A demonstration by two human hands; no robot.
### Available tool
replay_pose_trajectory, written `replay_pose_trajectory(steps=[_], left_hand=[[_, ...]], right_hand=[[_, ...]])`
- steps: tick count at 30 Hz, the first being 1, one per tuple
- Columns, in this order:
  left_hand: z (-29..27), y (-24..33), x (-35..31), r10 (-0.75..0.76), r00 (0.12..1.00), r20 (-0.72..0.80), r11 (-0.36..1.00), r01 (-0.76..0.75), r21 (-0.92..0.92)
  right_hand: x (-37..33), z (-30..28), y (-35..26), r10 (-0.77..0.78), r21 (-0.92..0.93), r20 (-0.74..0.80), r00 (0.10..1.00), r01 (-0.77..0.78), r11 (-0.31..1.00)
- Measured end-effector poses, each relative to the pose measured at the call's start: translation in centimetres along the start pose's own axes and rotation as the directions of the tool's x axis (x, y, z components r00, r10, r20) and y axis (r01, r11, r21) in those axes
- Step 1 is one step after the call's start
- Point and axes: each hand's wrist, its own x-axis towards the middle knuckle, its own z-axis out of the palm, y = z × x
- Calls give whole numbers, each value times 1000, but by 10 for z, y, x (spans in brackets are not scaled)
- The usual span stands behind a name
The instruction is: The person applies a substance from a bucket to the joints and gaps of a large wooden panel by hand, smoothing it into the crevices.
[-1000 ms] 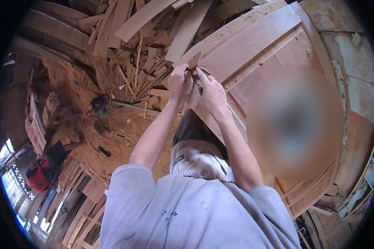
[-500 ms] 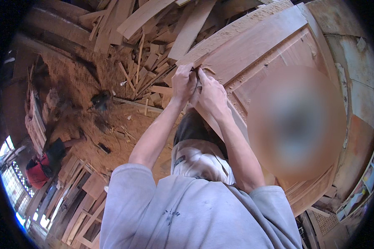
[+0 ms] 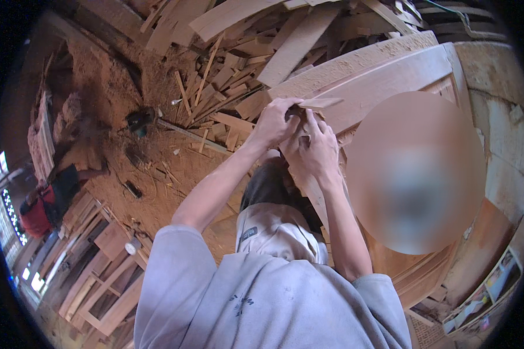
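Note:
My left hand (image 3: 278, 123) is closed, its curled fingertips on a thin, flat piece of wood (image 3: 326, 103) that sticks out to the right. Close beside it is my right hand (image 3: 320, 146), fingers bent but apart, the index finger stretched up toward that piece. Both hands are at the near left corner of a framed wooden panel, like a door (image 3: 384, 75), dusted with shavings. The right hand rests over a pale board edge (image 3: 308, 180) running down toward my body. What lies under the right palm is hidden.
A blurred patch covers much of the panel. Offcuts (image 3: 233, 75) are heaped beyond my left hand, on a sawdust-covered floor (image 3: 157, 198). Wooden frames (image 3: 108, 291) lean at lower left. A person in red (image 3: 38, 215) is at the far left.
The thin wood piece now juts out from my left fingertips. My hands have shifted slightly right and down in view, and my right fingers have spread. The whole view has turned a little.

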Motion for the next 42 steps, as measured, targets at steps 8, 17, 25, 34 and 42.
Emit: replay_pose_trajectory(steps=[8,17,25,34,42], left_hand=[[-29,-4,24,-72,940,334,997,72,14],[-27,-12,37,71,915,398,997,-79,4],[-31,-10,31,28,921,389,998,-45,35],[-28,-13,27,-19,935,355,1000,18,7],[-25,-10,25,-9,943,332,1000,2,21]], right_hand=[[3,-9,-8,39,99,92,995,-48,994],[13,-16,-14,103,51,191,976,-114,992],[18,-22,-16,-9,66,172,985,-2,998],[9,-4,-16,24,39,117,993,-29,999],[10,-8,-19,32,-114,146,989,-16,993]])
